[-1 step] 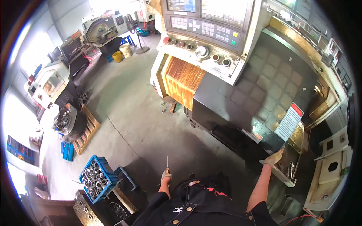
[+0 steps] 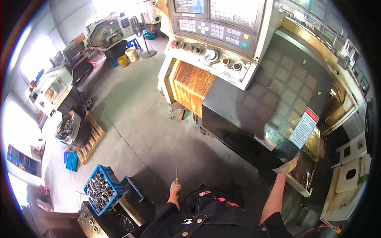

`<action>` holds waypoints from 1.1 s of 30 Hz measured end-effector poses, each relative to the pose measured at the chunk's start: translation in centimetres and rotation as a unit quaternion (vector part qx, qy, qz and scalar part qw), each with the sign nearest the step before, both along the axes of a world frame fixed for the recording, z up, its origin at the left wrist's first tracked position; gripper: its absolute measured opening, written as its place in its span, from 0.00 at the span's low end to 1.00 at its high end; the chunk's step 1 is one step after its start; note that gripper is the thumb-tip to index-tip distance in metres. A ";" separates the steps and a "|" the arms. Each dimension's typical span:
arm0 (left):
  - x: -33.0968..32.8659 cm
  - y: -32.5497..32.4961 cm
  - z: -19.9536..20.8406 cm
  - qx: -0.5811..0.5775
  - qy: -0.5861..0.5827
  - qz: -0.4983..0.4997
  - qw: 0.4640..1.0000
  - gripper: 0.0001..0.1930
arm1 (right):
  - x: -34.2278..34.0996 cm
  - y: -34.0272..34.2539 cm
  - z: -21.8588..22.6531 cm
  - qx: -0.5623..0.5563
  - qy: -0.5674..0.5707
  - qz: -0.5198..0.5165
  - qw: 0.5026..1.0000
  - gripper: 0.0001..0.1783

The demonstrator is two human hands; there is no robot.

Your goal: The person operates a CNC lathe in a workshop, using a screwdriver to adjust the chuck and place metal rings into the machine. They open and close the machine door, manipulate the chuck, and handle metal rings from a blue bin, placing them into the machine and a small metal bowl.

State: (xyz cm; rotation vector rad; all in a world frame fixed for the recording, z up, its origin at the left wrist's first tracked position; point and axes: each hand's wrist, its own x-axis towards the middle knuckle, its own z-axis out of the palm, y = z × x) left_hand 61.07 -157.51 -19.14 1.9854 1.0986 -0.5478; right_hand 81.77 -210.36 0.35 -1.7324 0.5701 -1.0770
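While hands [image 2: 175,185] [image 2: 287,166] are apart, machines [image 2: 242,97] border grey floor [image 2: 131,107].

- The left hand [image 2: 175,186] is hiding part of the tool [image 2: 176,173].
- The screen [image 2: 189,6] is running off the top.
- Metal bits [image 2: 68,127] are looking blurry.

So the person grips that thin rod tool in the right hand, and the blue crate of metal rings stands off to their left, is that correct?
Wrong hand: the head view shows the thin rod tool gripped in the left hand. The blue crate of metal rings does stand off to the person's left.
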 end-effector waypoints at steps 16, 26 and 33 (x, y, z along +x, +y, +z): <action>-0.2 0.1 -2.3 -0.005 -0.021 -0.036 0.999 0.22 | -0.5 2.5 2.6 0.080 -0.051 0.025 0.995 0.26; -0.3 1.2 -4.3 -0.003 -0.018 -0.049 0.999 0.21 | 0.1 1.9 1.6 0.129 -0.067 0.051 0.988 0.26; 0.2 2.0 -4.2 -0.003 -0.021 -0.080 0.997 0.23 | 0.4 2.9 1.5 0.134 -0.045 0.053 0.989 0.24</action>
